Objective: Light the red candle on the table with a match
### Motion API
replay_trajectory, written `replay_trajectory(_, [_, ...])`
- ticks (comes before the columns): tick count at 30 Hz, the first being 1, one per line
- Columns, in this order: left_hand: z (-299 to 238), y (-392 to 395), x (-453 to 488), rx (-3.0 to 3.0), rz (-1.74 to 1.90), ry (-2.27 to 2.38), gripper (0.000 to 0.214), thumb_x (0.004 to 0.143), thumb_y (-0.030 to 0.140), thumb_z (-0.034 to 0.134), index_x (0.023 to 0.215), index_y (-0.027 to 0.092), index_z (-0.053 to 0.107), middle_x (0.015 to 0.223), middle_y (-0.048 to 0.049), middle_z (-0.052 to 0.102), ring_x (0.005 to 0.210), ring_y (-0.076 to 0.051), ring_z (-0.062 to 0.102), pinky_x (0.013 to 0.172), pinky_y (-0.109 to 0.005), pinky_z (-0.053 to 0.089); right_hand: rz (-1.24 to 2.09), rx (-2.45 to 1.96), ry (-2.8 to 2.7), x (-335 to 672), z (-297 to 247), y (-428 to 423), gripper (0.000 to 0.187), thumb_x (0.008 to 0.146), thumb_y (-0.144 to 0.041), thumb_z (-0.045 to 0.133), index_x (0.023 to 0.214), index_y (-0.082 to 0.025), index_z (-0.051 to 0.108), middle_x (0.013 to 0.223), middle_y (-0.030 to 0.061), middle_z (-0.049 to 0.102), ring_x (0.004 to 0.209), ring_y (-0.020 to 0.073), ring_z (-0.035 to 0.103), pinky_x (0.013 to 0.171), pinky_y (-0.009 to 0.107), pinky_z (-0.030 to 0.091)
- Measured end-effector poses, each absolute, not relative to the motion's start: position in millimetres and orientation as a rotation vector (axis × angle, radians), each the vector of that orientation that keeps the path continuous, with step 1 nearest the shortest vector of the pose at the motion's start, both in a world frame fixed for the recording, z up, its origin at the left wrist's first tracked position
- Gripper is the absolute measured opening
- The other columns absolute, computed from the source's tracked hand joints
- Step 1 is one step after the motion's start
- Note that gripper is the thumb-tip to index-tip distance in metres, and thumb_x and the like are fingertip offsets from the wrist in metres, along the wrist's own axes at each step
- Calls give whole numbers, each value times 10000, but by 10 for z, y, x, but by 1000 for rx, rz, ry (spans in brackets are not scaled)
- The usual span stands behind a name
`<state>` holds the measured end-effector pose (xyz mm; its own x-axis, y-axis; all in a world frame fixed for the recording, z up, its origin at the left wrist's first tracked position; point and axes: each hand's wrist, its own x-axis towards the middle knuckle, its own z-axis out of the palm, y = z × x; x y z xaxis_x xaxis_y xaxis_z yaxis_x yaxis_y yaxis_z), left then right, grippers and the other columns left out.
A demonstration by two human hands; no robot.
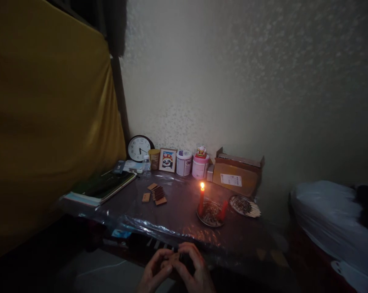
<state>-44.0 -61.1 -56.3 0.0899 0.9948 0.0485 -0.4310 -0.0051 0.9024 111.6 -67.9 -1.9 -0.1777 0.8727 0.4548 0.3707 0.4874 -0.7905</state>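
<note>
My left hand (158, 268) and my right hand (192, 266) meet in front of the table's near edge, low in the view. Their closed fingers pinch a small brown cardboard piece (174, 257) between them. Most of it is covered by the fingers, and its exact kind is hard to make out in the dim light. Beyond the hands, on the table, lie a small tan card or box (146, 197) and a cluster of dark reddish strips (158, 193) over more tan pieces.
A lit red candle (201, 201) stands on a metal plate (213, 224) with dark debris and a shorter red candle (223, 209). Another plate (240, 204) holds burnt and pale matchsticks. Tins, a panda picture (167, 160), a clock (139, 149) and a cardboard box (237, 175) line the wall.
</note>
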Motion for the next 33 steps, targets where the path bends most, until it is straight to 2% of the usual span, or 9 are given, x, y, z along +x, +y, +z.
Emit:
replay_trajectory(4, [-492, -650, -362, 970, 1288, 726, 317, 601, 360, 743, 857, 201, 646, 721, -28, 657, 686, -183, 577, 646, -281, 432, 673, -1125, -1766, 1145, -64, -710, 114, 793, -289, 585, 888, -225, 595, 986, 30, 627, 948, 179, 604, 846, 249, 466])
replay_trajectory(14, [-497, -639, -352, 1020, 1233, 694, 328, 613, 362, 734, 883, 202, 637, 745, -43, 675, 729, -204, 596, 690, -302, 445, 682, -1201, -1748, 1153, 8, -740, 112, 801, -325, 566, 824, -221, 600, 825, 0, 634, 802, 161, 615, 742, 225, 479])
replay_trajectory(33, [-498, -670, -359, 1025, 1279, 813, 321, 605, 391, 728, 850, 198, 652, 748, -33, 663, 763, -220, 590, 701, -292, 432, 742, -1154, -1817, 1180, 19, -730, 120, 748, -261, 637, 855, -210, 619, 860, 14, 657, 835, 183, 621, 761, 247, 465])
